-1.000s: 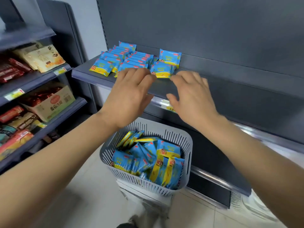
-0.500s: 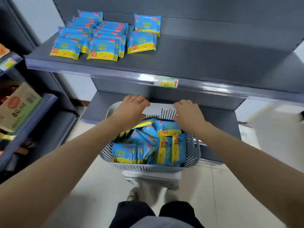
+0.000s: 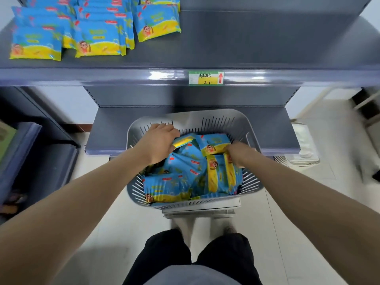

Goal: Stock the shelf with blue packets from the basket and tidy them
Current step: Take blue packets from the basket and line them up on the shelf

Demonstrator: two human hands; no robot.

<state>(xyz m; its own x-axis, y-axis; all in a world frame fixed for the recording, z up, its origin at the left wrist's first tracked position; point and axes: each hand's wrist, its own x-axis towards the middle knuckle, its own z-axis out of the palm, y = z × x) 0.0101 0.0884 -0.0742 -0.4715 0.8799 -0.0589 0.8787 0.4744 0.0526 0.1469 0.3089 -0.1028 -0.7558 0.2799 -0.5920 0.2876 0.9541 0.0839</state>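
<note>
The shelf (image 3: 257, 48) runs across the top of our view, with rows of packets (image 3: 98, 38) lying flat and overlapped on its left part. Below it the basket (image 3: 226, 120) stands before our feet and holds a loose heap of more packets, some flat, some on edge.

Our left hand (image 3: 159, 140) reaches into the far left of the heap. Its fingers are turned down out of sight and its thumb lies against a yellow-edged packet, so we cannot tell whether it has hold. Our right hand (image 3: 236, 155) curls its fingers over the top edge of a packet at the right side.

We judge these light and soft, with slick film that slides packet on packet. We should pinch across the flat body, thumb on one face and fingers on the other, not by a corner.

A small tag (image 3: 206, 77) sits on the shelf's lip.
</note>
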